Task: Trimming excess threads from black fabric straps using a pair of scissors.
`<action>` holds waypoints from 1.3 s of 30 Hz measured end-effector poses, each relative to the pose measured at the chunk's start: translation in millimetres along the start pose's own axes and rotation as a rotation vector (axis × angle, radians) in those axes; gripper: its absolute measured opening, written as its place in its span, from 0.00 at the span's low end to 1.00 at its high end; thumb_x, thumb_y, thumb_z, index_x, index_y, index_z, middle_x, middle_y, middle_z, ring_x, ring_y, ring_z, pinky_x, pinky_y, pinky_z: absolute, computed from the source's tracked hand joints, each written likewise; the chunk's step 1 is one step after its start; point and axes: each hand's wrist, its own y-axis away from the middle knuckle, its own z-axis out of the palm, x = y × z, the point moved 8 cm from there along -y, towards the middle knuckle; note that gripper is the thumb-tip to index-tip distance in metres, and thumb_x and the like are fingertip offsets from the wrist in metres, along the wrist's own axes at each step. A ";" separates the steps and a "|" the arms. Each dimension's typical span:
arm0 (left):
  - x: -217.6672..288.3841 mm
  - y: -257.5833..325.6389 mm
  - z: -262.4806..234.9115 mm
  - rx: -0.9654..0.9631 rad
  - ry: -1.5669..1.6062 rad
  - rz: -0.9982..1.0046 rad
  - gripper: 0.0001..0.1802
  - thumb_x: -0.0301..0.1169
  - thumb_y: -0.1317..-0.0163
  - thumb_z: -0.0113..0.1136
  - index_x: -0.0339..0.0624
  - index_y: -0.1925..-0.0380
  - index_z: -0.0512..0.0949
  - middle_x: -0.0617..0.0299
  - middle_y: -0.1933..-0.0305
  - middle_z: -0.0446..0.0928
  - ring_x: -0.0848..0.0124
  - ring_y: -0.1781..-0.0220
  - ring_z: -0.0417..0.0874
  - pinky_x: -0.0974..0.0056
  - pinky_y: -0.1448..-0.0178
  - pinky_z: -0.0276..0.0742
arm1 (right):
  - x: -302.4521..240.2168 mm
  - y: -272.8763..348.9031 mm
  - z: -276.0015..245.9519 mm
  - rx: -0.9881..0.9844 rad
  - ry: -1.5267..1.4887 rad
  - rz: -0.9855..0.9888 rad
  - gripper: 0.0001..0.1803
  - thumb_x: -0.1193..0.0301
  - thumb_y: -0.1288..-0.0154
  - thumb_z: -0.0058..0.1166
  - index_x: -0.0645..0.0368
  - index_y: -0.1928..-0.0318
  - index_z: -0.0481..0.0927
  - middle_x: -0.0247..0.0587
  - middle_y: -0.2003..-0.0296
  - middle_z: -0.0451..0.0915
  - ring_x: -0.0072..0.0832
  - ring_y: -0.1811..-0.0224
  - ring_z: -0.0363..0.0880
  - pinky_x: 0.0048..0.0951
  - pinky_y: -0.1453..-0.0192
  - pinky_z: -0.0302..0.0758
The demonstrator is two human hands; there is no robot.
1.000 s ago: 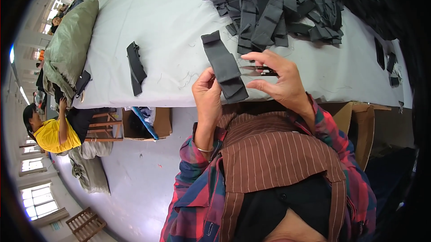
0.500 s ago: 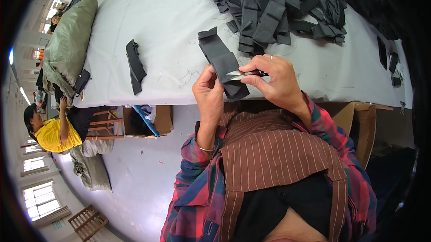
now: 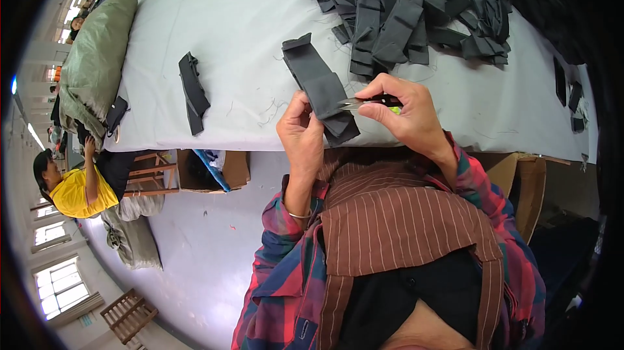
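Observation:
My left hand pinches the near end of a dark grey folded fabric strip and holds it up over the table's front edge. My right hand grips small metal thread snips, their blades pointing left and touching the strip's right edge. The far end of the strip hangs free above the white table.
A big heap of dark fabric strips lies at the far side of the table. A single folded strip rests to the left. A green sack sits at the left end. A cardboard box stands below; a person in yellow sits left.
Both hands have lowered a little toward the table edge with the strip. The snips have moved in against the strip's edge.

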 end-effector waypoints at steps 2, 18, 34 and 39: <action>0.0 -0.6 1.0 -0.008 0.001 0.015 0.09 0.17 0.40 0.54 0.32 0.60 0.77 0.66 0.61 0.77 0.79 0.58 0.75 0.74 0.52 0.70 | 3.5 0.2 3.6 -0.074 0.084 0.067 0.07 0.76 0.44 0.61 0.66 0.65 0.80 0.35 0.72 0.80 0.18 0.67 0.76 0.20 0.60 0.71; -16.1 -1.8 2.3 -0.005 0.053 -0.074 0.14 0.12 0.43 0.48 0.30 0.57 0.76 0.61 0.57 0.78 0.76 0.55 0.77 0.71 0.48 0.71 | 11.0 2.7 -12.7 0.013 0.166 -0.012 0.10 0.70 0.46 0.64 0.61 0.66 0.81 0.38 0.72 0.82 0.25 0.70 0.79 0.26 0.65 0.73; -5.7 3.4 22.0 -0.104 0.393 -0.261 0.17 0.27 0.37 0.49 0.28 0.50 0.73 0.57 0.52 0.77 0.75 0.53 0.75 0.72 0.46 0.68 | 2.5 -0.9 -11.4 0.060 0.061 -0.068 0.14 0.68 0.44 0.63 0.58 0.58 0.81 0.38 0.63 0.82 0.28 0.66 0.80 0.24 0.61 0.75; -3.5 5.4 19.9 -0.087 0.322 -0.267 0.18 0.27 0.38 0.54 0.29 0.49 0.73 0.58 0.52 0.76 0.75 0.52 0.74 0.71 0.44 0.67 | 2.4 4.6 -18.6 0.043 0.080 -0.070 0.11 0.70 0.43 0.61 0.58 0.59 0.82 0.40 0.65 0.83 0.31 0.66 0.81 0.25 0.60 0.74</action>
